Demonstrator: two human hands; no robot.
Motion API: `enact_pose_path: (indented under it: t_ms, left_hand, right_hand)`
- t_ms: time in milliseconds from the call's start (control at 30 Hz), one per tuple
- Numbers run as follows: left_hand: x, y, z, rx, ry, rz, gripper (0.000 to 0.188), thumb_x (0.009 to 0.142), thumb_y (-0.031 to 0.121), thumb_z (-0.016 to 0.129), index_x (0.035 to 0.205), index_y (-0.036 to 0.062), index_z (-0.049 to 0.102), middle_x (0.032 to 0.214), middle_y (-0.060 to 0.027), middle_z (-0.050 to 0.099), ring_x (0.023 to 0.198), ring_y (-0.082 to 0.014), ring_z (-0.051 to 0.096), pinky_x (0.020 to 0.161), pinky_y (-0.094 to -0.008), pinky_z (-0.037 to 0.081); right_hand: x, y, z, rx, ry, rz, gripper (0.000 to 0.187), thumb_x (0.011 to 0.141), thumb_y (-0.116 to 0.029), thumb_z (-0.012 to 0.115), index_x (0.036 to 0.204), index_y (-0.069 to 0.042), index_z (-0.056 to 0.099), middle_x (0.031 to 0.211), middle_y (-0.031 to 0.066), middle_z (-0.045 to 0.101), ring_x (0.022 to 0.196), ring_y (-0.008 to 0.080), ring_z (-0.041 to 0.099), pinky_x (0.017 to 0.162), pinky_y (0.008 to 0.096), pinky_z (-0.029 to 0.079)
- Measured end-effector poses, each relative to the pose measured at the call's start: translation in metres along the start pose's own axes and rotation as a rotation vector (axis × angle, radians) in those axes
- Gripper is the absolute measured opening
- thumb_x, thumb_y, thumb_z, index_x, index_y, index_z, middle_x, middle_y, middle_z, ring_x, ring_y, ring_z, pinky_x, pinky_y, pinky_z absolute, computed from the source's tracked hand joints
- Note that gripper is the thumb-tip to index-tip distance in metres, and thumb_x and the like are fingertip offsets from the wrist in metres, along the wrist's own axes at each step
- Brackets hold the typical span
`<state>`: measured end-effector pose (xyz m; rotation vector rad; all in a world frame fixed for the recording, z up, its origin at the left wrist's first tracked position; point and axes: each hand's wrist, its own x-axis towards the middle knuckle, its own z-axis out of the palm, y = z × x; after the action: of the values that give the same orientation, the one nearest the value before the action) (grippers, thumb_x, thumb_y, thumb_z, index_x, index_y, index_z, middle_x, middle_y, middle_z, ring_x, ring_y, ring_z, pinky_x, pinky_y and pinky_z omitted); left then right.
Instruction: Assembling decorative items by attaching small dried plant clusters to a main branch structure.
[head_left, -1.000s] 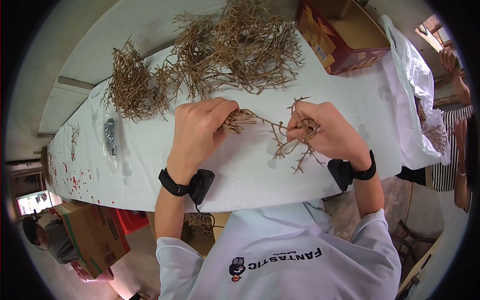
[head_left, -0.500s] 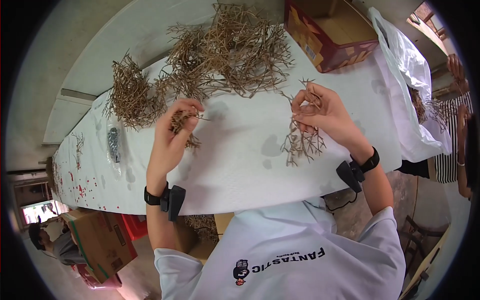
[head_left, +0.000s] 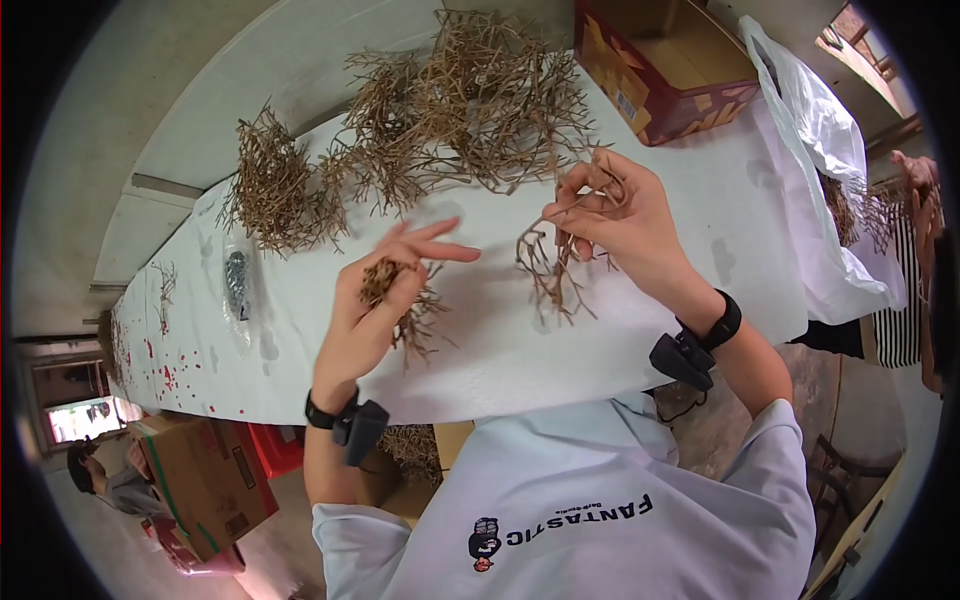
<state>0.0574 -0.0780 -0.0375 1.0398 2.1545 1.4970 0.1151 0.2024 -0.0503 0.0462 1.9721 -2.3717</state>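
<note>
My left hand (head_left: 372,300) holds a small bundle of dry brown twigs (head_left: 418,318) between thumb and palm, with some of its fingers stretched toward the right. In my right hand (head_left: 625,220), thumb and fingers pinch another sprig of branching dry twigs (head_left: 552,272), whose forked ends hang down over the white table. The two bunches are close but apart. Beyond my hands lies a big tangled heap of the same twigs (head_left: 490,110), and a smaller pile (head_left: 275,190) sits to its left.
A clear plastic packet (head_left: 237,285) lies left on the white-covered table (head_left: 480,375). An open red-brown carton (head_left: 690,105) stands at the far right, beside a white plastic bag (head_left: 815,160). Another person's hand (head_left: 918,180) is at the right edge. A person stands lower left near a cardboard box (head_left: 205,485).
My left hand has moved right and nearer to me, its fingers spreading from a closed grip. My right hand has shifted slightly left and its sprig has swung left.
</note>
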Motion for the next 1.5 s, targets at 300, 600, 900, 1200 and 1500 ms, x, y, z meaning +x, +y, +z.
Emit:
enact_pose_path:
  t_ms: [300, 600, 900, 1200, 1500]
  left_hand:
    - [0.027, -0.022, 0.066, -0.333, 0.281, -0.120, 0.043, 0.081, 0.004, 0.078, 0.066, 0.0085, 0.039, 0.105, -0.0143, 0.070, 0.106, -0.0164, 0.065, 0.094, -0.0370, 0.048]
    - [0.030, -0.023, 0.065, -0.980, 0.244, -0.253, 0.041, 0.082, -0.006, 0.074, 0.075, 0.0099, 0.037, 0.099, -0.0148, 0.069, 0.092, -0.0184, 0.069, 0.083, -0.0315, 0.057]
    - [0.028, -0.028, 0.062, -0.827, 0.175, -0.393, 0.039, 0.083, -0.004, 0.074, 0.083, 0.0093, 0.038, 0.087, -0.0068, 0.065, 0.086, -0.0153, 0.068, 0.072, -0.0270, 0.054]
    - [0.012, -0.018, 0.031, -0.380, -0.078, -0.357, 0.029, 0.088, 0.002, 0.073, 0.085, 0.0053, 0.044, 0.075, 0.0004, 0.056, 0.071, -0.0071, 0.060, 0.062, -0.0232, 0.047]
    - [0.007, 0.004, 0.019, -0.283, -0.130, -0.443, 0.026, 0.085, -0.004, 0.071, 0.083, 0.0032, 0.046, 0.072, -0.0018, 0.059, 0.065, -0.0064, 0.056, 0.060, -0.0225, 0.045]
  right_hand:
    - [0.002, 0.025, 0.016, -0.004, 0.022, -0.044, 0.021, 0.087, 0.004, 0.069, 0.091, -0.001, 0.049, 0.096, 0.0123, 0.066, 0.081, 0.0135, 0.068, 0.058, 0.0235, 0.053]
    - [0.002, 0.022, 0.012, -0.121, -0.073, -0.028, 0.031, 0.084, 0.005, 0.073, 0.081, -0.004, 0.044, 0.092, 0.0070, 0.061, 0.086, 0.0072, 0.061, 0.071, 0.0226, 0.051]
    - [0.000, 0.037, 0.011, -0.352, -0.047, -0.210, 0.031, 0.086, 0.004, 0.071, 0.079, -0.005, 0.042, 0.088, 0.0024, 0.056, 0.074, 0.0044, 0.046, 0.067, 0.0208, 0.042]
    - [-0.009, 0.004, 0.011, -0.546, -0.165, -0.048, 0.038, 0.087, 0.003, 0.070, 0.066, -0.002, 0.039, 0.072, 0.0040, 0.063, 0.063, 0.0080, 0.051, 0.058, 0.0222, 0.042]
    - [-0.016, 0.019, 0.006, -0.530, -0.230, -0.288, 0.043, 0.082, 0.006, 0.073, 0.062, -0.002, 0.036, 0.073, 0.0154, 0.071, 0.065, 0.0210, 0.069, 0.049, 0.0271, 0.043]
